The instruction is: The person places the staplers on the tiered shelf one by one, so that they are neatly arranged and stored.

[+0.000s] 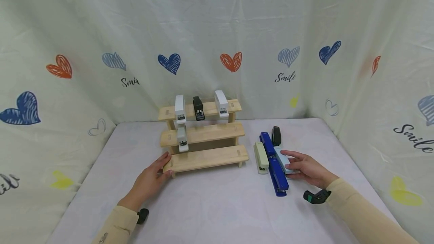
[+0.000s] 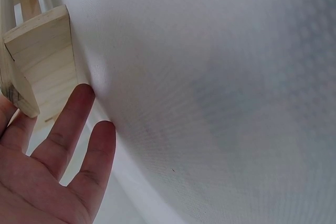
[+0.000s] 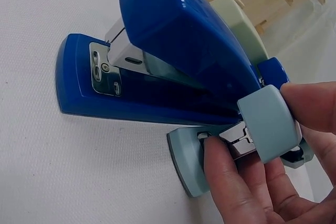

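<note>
My right hand (image 1: 310, 169) grips a light blue stapler (image 3: 270, 124), thumb on its top arm and a finger at its base, right beside the long dark blue stapler (image 1: 275, 166). A pale green stapler (image 1: 260, 157) lies left of the blue one; a black stapler (image 1: 276, 136) lies behind the light blue one. My left hand (image 1: 149, 180) touches the left end of the bottom step of a three-tier wooden rack (image 1: 210, 159). In the left wrist view, its visible fingers (image 2: 63, 135) are spread and nearly straight beside the board; some fingertips are hidden.
On the rack's top step stand a white stapler (image 1: 180, 109), a black stapler (image 1: 198, 108) and another white stapler (image 1: 221, 103). A pale grey stapler (image 1: 182, 138) sits at the left of the middle step. A patterned curtain (image 1: 203, 29) surrounds the white-covered table (image 1: 217, 210).
</note>
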A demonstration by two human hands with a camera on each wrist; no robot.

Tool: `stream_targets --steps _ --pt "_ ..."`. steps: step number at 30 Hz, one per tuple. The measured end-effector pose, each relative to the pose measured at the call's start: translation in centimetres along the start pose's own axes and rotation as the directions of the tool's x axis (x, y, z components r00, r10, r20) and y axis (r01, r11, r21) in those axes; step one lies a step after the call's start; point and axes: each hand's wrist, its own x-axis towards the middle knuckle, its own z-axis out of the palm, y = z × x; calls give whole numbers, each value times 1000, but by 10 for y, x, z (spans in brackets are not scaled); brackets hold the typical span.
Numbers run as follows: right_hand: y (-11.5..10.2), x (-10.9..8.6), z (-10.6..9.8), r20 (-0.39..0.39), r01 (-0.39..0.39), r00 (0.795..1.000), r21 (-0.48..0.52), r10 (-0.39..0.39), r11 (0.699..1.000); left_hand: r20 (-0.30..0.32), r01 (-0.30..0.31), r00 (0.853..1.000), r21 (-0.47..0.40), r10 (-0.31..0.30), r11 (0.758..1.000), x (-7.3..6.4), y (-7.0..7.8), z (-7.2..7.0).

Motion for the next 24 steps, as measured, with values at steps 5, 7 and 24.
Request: stream_targets --steps 5,7,24 --pt "0 -1 1 9 -2 1000 2 2 1000 -7 -7 1000 -7 7 1000 0 -1 1" --pt "-1 -2 2 8 0 1000 2 0 1000 -7 -5 1000 -2 5 1000 0 -1 1" --pt "1 -2 2 -9 4 1000 -1 -4 1000 3 8 1000 3 -8 1000 0 -2 1"
